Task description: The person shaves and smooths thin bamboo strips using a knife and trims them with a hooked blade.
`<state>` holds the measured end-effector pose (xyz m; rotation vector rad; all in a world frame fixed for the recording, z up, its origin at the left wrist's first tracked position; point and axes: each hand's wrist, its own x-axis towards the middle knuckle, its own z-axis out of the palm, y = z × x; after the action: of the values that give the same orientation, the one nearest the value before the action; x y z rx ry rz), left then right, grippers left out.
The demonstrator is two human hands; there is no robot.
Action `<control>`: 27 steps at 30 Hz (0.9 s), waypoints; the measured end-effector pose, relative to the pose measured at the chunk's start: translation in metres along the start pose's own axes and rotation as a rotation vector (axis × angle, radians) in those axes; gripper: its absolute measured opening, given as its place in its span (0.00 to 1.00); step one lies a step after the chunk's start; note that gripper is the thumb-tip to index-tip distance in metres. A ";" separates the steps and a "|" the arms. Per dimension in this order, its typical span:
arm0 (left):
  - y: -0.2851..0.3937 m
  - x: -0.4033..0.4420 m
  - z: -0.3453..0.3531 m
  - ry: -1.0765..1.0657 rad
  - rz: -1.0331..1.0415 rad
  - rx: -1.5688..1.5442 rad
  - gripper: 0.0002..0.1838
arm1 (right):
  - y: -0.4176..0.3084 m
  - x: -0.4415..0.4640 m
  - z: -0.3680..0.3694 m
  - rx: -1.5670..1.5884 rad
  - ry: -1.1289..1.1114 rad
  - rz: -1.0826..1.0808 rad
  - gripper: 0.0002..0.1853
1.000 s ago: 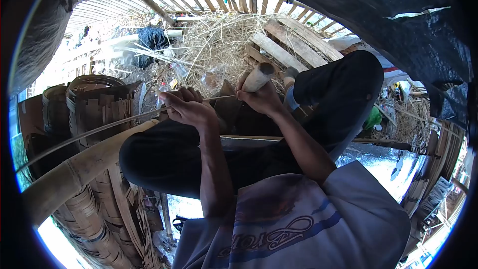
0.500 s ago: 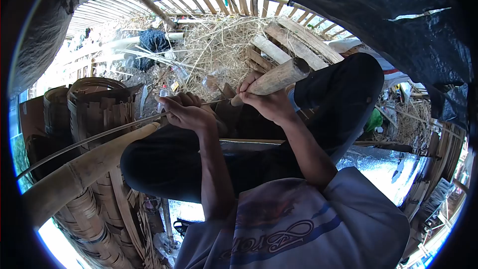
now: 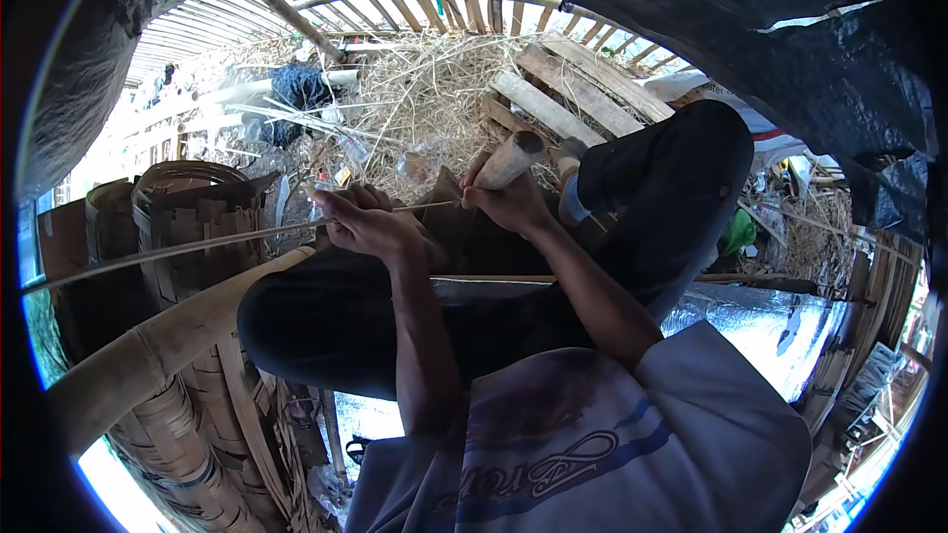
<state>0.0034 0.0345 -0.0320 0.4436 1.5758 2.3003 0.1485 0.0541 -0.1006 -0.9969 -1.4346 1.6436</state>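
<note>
My left hand [image 3: 370, 225] is closed around a long thin bamboo strip [image 3: 188, 249], its thumb lying along the top. From there the strip runs out to the far left and, the other way, toward my right hand [image 3: 509, 205]. That hand is wrapped round a thick, pale wooden handle [image 3: 509, 163], tilted with its round end toward the camera. The tool's working end is hidden or too dark to make out. Both hands are above my crossed legs [image 3: 474, 326], a short distance apart.
A thick bamboo pole [image 3: 168, 341] slants in at the left, beside coiled bamboo strips [image 3: 197, 222]. Straw [image 3: 415, 89] and wooden boards [image 3: 583, 89] lie ahead, before a slatted bamboo fence [image 3: 395, 5]. Dark plastic sheeting [image 3: 839, 69] hangs overhead at the right.
My right hand has turned the wooden handle more upright, its end swinging left. The strip's far left end has risen. My left hand stays nearly in place.
</note>
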 end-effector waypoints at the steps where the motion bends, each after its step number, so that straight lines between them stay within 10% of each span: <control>1: 0.005 -0.002 -0.001 -0.005 -0.050 -0.071 0.26 | -0.005 0.004 -0.006 0.045 0.003 0.058 0.05; 27: -0.002 0.000 0.001 0.000 -0.008 0.002 0.26 | 0.009 0.004 -0.007 -0.046 0.056 0.059 0.09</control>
<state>0.0043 0.0359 -0.0338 0.4363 1.5769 2.2930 0.1525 0.0596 -0.1100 -1.1126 -1.4236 1.6187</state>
